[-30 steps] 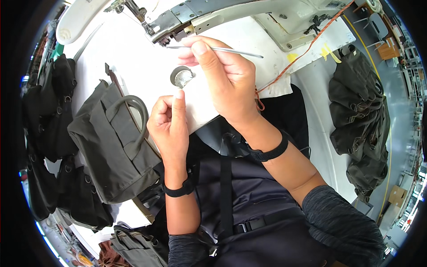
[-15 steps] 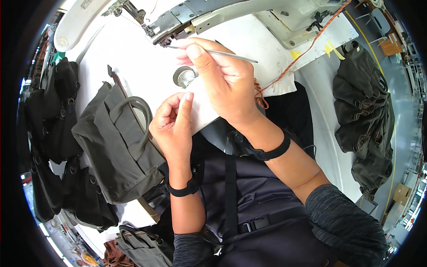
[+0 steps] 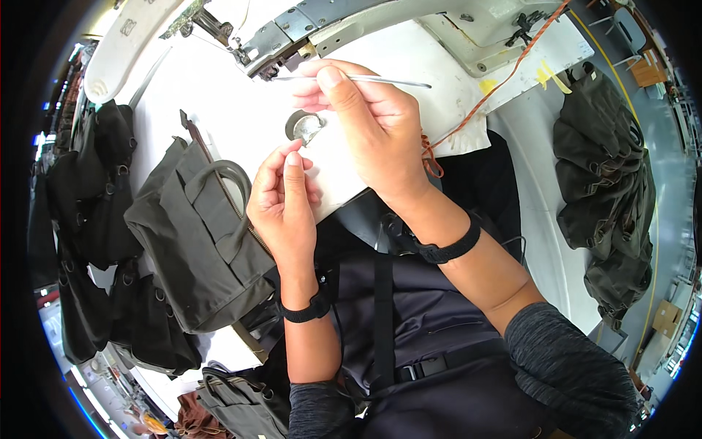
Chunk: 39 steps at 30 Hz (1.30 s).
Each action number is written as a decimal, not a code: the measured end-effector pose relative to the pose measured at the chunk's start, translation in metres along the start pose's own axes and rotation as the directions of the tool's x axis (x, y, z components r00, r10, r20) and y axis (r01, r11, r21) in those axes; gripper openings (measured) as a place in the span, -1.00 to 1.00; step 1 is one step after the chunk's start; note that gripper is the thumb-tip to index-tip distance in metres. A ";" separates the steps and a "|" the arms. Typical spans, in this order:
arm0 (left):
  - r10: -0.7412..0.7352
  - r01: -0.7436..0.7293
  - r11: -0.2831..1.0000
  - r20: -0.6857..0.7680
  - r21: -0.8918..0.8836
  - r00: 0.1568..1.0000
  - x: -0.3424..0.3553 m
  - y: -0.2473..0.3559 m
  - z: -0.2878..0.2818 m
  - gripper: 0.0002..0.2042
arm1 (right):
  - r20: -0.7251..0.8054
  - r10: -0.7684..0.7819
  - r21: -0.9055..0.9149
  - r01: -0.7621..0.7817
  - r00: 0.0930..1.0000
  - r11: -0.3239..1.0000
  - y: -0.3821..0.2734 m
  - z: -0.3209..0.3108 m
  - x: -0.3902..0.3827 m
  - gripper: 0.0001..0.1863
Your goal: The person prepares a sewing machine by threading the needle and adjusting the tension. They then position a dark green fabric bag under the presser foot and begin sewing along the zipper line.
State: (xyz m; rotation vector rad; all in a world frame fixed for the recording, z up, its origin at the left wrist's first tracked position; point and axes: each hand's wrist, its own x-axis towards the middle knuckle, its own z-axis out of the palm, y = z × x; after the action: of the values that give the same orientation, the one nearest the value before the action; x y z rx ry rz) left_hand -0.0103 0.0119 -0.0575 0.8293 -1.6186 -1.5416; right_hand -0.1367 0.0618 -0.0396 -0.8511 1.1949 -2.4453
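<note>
In my right hand (image 3: 376, 121) is a thin silver metal tool (image 3: 398, 82), held between thumb and fingers. Its left end reaches the tip of the sewing machine arm (image 3: 274, 62); its exact kind is unclear. My left hand (image 3: 281, 194) is lower and to the left, thumb and index finger pinched together. Whatever lies between those fingertips is too small to make out. Just beyond them on the white table (image 3: 212, 88) sits a round, dark-rimmed cup (image 3: 295, 123) with something shiny inside. A dark olive handbag (image 3: 194, 234) with a looped handle lies left of my left hand.
More dark bags (image 3: 88, 197) are heaped at the far left, and another pile (image 3: 603, 168) stands on the right. An orange cord (image 3: 504, 80) runs down across the table beside my right wrist. A further bag (image 3: 245, 402) lies at lower left.
My left hand has moved slightly up toward the round cup, its fingertips now at the cup's near edge. The tool in my right hand has tilted closer to level.
</note>
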 end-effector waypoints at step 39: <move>0.266 -0.186 0.839 -0.087 0.511 0.960 0.046 0.053 0.014 -0.82 | -0.013 0.215 -0.017 -0.215 0.977 0.976 -0.038 -0.038 -0.038 -0.65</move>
State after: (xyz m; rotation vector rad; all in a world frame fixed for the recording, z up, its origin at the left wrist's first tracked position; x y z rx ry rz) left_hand -0.0442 -0.0166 -0.0008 0.9566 -1.9505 -0.8715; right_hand -0.1304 0.1272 -0.0424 -0.6748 1.2449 -2.2711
